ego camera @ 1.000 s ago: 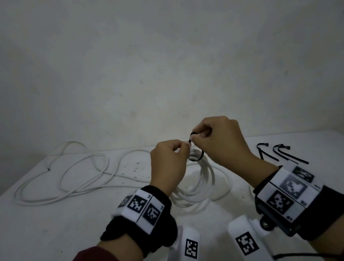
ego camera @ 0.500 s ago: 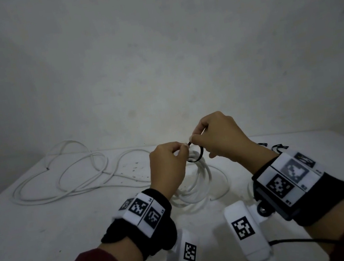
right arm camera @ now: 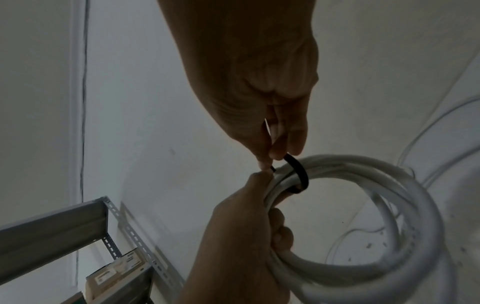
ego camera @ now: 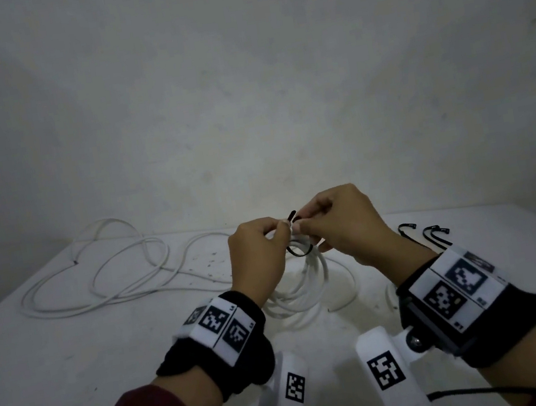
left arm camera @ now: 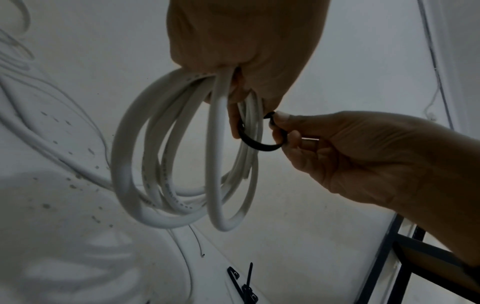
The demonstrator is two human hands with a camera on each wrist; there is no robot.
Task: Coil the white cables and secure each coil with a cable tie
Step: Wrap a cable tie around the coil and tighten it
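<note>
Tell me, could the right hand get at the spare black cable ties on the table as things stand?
Probably not yet: the right hand is pinching the black tie around the coil. The spare cable ties lie unobstructed beside it.

1. Coiled white cable (left arm camera: 166, 156): several loops bunched at the top, hanging down above the table.
2. Black cable tie (left arm camera: 255, 144): looped loosely around the bunched top of the coil, free end sticking up.
3. Loose white cable (ego camera: 96, 282): sprawled in open loops on the far left of the table.
4. Spare black cable ties (ego camera: 422, 234): lying on the table, right side, apart from the coil.
</note>
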